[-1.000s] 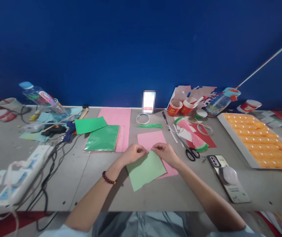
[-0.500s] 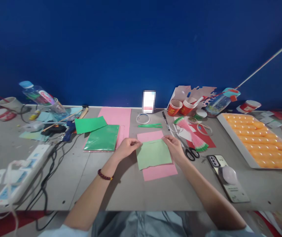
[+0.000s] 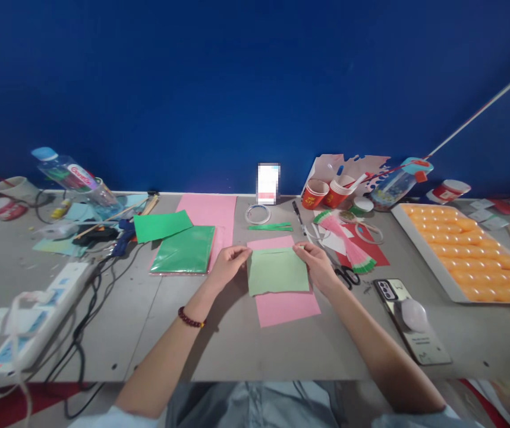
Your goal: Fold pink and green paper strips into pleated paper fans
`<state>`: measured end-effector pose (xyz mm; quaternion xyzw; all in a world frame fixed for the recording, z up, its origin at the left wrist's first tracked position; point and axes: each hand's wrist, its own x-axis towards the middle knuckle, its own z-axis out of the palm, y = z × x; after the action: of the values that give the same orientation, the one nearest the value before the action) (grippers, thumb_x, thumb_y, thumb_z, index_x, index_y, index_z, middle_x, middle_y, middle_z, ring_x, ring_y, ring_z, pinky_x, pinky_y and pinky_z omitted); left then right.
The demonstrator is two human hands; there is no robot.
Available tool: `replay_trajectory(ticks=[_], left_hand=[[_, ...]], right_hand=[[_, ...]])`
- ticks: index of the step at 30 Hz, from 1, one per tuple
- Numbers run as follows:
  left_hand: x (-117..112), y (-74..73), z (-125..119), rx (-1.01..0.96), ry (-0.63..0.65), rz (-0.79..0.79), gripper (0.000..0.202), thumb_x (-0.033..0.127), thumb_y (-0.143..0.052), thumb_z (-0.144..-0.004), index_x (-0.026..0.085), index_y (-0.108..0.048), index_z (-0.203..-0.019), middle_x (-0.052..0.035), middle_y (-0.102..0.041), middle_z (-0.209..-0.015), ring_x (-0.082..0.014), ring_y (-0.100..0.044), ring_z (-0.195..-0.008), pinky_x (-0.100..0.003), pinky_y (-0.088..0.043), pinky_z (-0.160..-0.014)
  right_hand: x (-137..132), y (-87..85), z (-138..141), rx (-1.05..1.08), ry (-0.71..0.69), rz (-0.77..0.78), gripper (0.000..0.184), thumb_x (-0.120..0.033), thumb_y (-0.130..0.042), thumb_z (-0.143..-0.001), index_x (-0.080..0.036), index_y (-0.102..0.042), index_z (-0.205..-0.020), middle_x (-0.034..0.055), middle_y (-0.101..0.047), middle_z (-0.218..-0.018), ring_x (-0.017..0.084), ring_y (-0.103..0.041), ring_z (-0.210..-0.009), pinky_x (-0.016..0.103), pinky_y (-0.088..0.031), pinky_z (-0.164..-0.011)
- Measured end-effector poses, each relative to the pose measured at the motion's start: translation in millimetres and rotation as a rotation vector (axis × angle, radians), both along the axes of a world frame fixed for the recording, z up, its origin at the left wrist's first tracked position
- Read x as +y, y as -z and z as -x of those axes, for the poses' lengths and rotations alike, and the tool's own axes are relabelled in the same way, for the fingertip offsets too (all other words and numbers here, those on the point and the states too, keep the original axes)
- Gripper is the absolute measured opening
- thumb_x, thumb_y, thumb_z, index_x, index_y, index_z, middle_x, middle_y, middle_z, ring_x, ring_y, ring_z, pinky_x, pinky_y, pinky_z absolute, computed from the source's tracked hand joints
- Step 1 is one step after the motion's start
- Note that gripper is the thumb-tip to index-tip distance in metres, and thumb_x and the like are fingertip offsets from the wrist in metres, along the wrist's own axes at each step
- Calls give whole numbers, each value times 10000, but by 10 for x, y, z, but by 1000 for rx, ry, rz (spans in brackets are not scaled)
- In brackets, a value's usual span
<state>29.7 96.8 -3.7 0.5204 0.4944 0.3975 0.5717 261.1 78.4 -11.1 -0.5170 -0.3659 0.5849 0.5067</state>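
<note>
A light green sheet of paper (image 3: 278,273) is stretched between my two hands. My left hand (image 3: 230,264) pinches its upper left corner, and my right hand (image 3: 315,263) pinches the upper right one. Along its top runs a narrow strip that looks like a fold or a second layer. Beneath it lies a pink sheet of paper (image 3: 288,310), partly covered, showing above and below the green one. Black scissors (image 3: 348,276) rest just beyond my right hand, partly hidden by it. Thin green strips (image 3: 270,227) lie behind the sheets.
On the left are a green paper pack (image 3: 186,249), a power strip (image 3: 36,315) with cables and a tilted bottle (image 3: 76,178). To the right lie a phone (image 3: 413,321), a pink-and-green folded paper fan (image 3: 346,244), red paper cups (image 3: 315,193) and a tray of orange balls (image 3: 469,255).
The light green sheet has turned slightly, so its lower edge now sits more level and a little higher. Both hands keep their pinch on its corners.
</note>
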Motion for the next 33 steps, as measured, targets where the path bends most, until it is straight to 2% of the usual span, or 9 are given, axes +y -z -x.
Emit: replay_trajectory(ticks=[3,7,10,13,16,20,23,26,33], left_hand=[[9,24,11,-64,-1,70,423,533,-640,-689,127,-687,-794,-11,-615,-618,-112,-517,-554,-225,-418,-548],[6,27,28,-150,48,147,501,579,-545,-759,113,-696,-860,-47,-657,-690,-112,-548,-568,-218,-415,-548],[-17,-21,25,-97,92,118,479,550,-527,-783,118,-701,-897,-76,-690,-801,-156,-602,-682,-243,-448,-605],[-44,-65,6,0,134,50,376,464,-613,-745,132,-709,-895,-85,-707,-881,-191,-621,-796,-268,-470,-690],[-55,-51,-15,50,169,30,322,378,-676,-704,133,-710,-909,-80,-717,-850,-175,-631,-761,-252,-472,-687],[-58,-5,-31,91,194,21,266,329,-670,-722,144,-710,-909,-68,-723,-822,-153,-642,-736,-225,-477,-673],[-64,12,-45,101,198,-13,262,338,-669,-728,148,-710,-902,-74,-726,-866,-170,-651,-783,-234,-485,-705],[-74,34,-67,143,208,-67,244,367,-664,-730,141,-714,-807,-81,-726,-861,-191,-651,-794,-252,-487,-724],[-80,33,-59,202,242,-103,261,386,-629,-759,134,-693,-742,-67,-716,-788,-176,-641,-723,-234,-477,-656]], right_hand=[[-3,22,12,-6,-50,13,373,-486,-752,-603,-180,-617,-767,7,-641,-658,153,-585,-582,267,-453,-561],[-15,48,27,16,-59,-8,349,-465,-763,-610,-176,-637,-760,3,-654,-671,141,-590,-592,253,-456,-566],[-28,47,43,15,-82,-4,347,-458,-759,-626,-170,-664,-794,28,-679,-715,156,-611,-629,262,-470,-588],[-41,36,70,8,-91,21,376,-476,-766,-604,-169,-675,-801,41,-695,-725,179,-630,-638,286,-484,-595],[-54,19,100,18,-82,64,378,-478,-782,-572,-174,-667,-768,26,-684,-679,175,-620,-583,293,-481,-569],[-65,-1,124,-37,-73,71,353,-477,-770,-581,-176,-657,-728,12,-652,-623,159,-580,-531,275,-443,-513],[-69,-2,127,-80,-78,28,329,-462,-760,-594,-178,-652,-720,-3,-620,-594,138,-545,-523,254,-406,-498],[-71,6,123,-109,-72,-15,302,-442,-756,-598,-179,-644,-696,-17,-588,-563,121,-514,-521,237,-369,-491],[-67,-5,126,-115,-13,19,279,-428,-759,-583,-173,-691,-672,12,-644,-612,148,-549,-552,264,-391,-525]])
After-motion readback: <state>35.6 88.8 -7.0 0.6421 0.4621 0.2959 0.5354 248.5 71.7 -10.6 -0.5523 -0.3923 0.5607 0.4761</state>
